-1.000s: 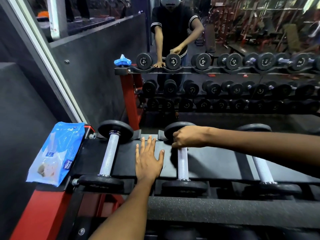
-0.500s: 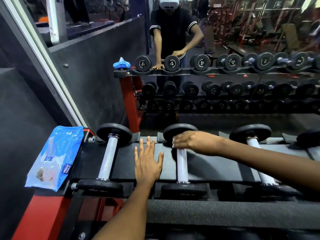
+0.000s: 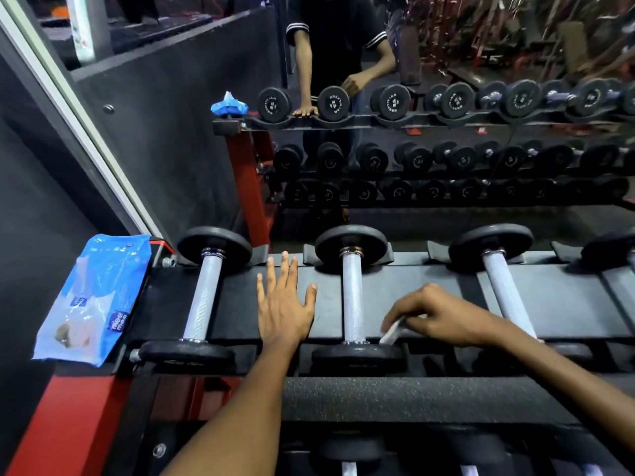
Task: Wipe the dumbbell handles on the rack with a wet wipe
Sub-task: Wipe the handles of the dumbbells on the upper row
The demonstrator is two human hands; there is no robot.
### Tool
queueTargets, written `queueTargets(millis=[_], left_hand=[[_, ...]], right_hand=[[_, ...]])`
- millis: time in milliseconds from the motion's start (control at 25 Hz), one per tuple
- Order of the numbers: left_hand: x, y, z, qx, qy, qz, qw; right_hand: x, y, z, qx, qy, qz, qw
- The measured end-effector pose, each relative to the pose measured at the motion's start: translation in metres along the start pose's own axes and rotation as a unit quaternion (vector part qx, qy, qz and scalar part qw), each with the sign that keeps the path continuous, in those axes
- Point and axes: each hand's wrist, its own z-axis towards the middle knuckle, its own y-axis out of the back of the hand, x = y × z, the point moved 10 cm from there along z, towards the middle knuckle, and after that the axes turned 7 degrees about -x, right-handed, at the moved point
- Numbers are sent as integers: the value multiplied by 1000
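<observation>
Three dumbbells with silver knurled handles lie front to back on the black top shelf of the rack (image 3: 240, 297): the left one (image 3: 202, 300), the middle one (image 3: 353, 297) and the right one (image 3: 505, 290). My left hand (image 3: 283, 304) rests flat, fingers spread, on the shelf between the left and middle dumbbells. My right hand (image 3: 436, 316) pinches a white wet wipe (image 3: 391, 333) just right of the middle handle's near end, close to the front weight plate.
A blue pack of wet wipes (image 3: 91, 300) lies on the rack's left end, above the red frame (image 3: 68, 424). A wall mirror behind the rack reflects me and the rows of dumbbells. Lower shelves hold more dumbbells. A dark padded wall stands at left.
My right hand has left the far end of the middle handle and come toward me to its near end, off to the right side, with the wipe now showing. My left hand stayed put.
</observation>
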Motion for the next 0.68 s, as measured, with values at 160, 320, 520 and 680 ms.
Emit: queueTargets(millis=[160,320,520,680], left_hand=[[0,-4,0,11,-5,8,1000],[-1,-5,0,16,-1,10,1000],[-1,-1,0,10,-4,8,1000],[-1,-2,2,20,1,9,1000]], right_hand=[[-37,-38,12,-60,-210,188,958],[-24,-69,2,52,-226,403,885],[-15,-87,6,106,-224,461,852],[-29,-69,11,-13,-248,379,891]])
